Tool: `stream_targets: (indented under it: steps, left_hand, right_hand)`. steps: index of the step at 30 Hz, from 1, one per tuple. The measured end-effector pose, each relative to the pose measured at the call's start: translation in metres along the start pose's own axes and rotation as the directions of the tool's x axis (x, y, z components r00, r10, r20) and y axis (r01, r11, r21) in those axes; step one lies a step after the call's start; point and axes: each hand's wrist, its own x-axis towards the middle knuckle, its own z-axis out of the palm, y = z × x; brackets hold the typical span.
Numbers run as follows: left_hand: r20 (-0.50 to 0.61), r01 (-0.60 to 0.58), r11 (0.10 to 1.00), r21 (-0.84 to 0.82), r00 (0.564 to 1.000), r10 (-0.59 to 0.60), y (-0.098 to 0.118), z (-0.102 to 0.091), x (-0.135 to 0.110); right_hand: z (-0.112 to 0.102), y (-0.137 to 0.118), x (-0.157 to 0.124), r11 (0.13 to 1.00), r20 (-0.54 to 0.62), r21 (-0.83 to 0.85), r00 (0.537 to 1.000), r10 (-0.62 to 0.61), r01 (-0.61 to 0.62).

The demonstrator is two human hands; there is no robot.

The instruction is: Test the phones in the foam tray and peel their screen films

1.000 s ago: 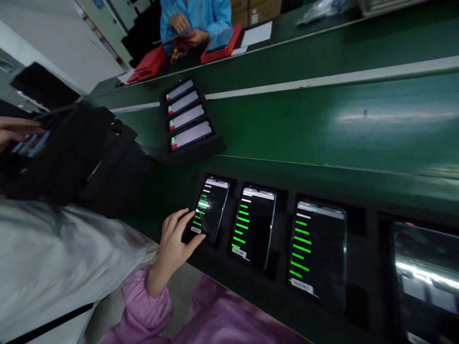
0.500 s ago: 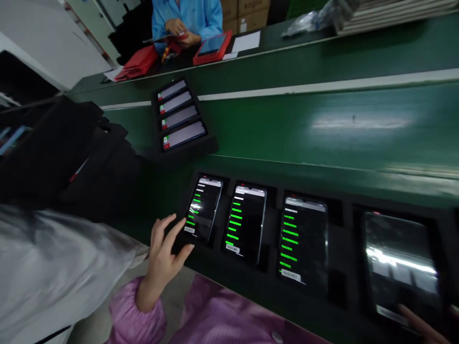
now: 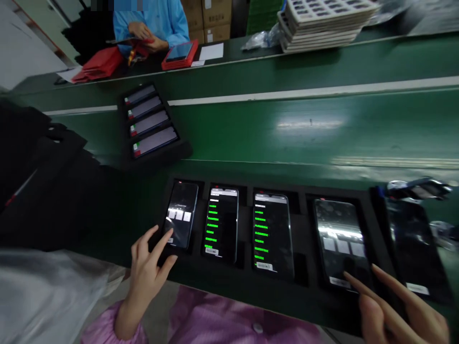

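Observation:
A black foam tray (image 3: pixel 247 282) in front of me holds several smartphones in a row. My left hand (image 3: pixel 147 265) is open, its index finger at the lower part of the leftmost phone (image 3: pixel 181 215), whose dark screen shows pale squares. The two middle phones, one nearer the left (image 3: pixel 225 224) and one nearer the right (image 3: pixel 278 234), show green lines of text. My right hand (image 3: pixel 401 306) is open, with a fingertip at the lower edge of the right phone (image 3: pixel 340 234). That screen also bears pale squares and glare. Neither hand grips anything.
A second black tray (image 3: pixel 184 150) with several lit phones lies at far left on the green bench. Beyond sits a person in a blue smock (image 3: pixel 152 21) beside red cases (image 3: pixel 98 64). Stacked pale trays (image 3: pixel 322 24) stand at the back. Another dark phone (image 3: pixel 412 248) lies at right.
The leftmost phone's screen has switched from green text lines to pale squares. My left index finger has moved onto that phone. The view has shifted right, bringing more of my right hand in.

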Motion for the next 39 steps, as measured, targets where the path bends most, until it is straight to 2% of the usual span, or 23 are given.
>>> stream_targets:
  steps: [4,10,20,27,30,32,35,39]
  left_hand:
    - [-0.027,-0.023,1.000,-0.019,0.999,0.022,-0.004,0.006,-0.003]
    - [-0.063,-0.055,0.996,-0.063,0.997,0.051,-0.007,0.010,-0.003]
    - [-0.079,-0.040,0.999,-0.027,0.996,0.037,-0.005,0.012,-0.003]
    - [-0.089,-0.076,0.997,-0.002,0.993,0.075,-0.010,0.015,-0.004]
    - [-0.091,-0.091,0.996,0.005,0.992,0.091,-0.012,0.016,-0.003]
    - [-0.095,-0.108,0.994,0.013,0.989,0.109,-0.010,0.015,-0.002]
    - [-0.099,-0.137,0.990,0.018,0.985,0.138,-0.007,0.014,0.000]
    - [-0.105,-0.148,0.989,0.008,0.983,0.148,-0.006,0.014,0.001]
  right_hand:
    - [-0.001,-0.005,0.001,0.988,-0.004,-0.005,0.988,-0.152,0.152]
    - [-0.003,-0.003,-0.001,0.986,0.010,-0.030,0.987,-0.161,0.161]
    - [-0.002,-0.005,-0.001,0.984,-0.007,-0.033,0.984,-0.178,0.178]
    - [-0.010,-0.002,0.024,0.982,0.019,-0.092,0.986,-0.166,0.167]
    - [-0.010,0.000,0.036,0.971,0.071,-0.128,0.978,-0.195,0.203]
    - [-0.010,-0.006,0.039,0.966,0.080,-0.132,0.974,-0.212,0.221]
    - [-0.007,-0.029,0.040,0.960,0.074,-0.064,0.961,-0.267,0.272]
    - [0.008,-0.068,0.040,0.908,0.175,0.122,0.891,-0.418,0.402]
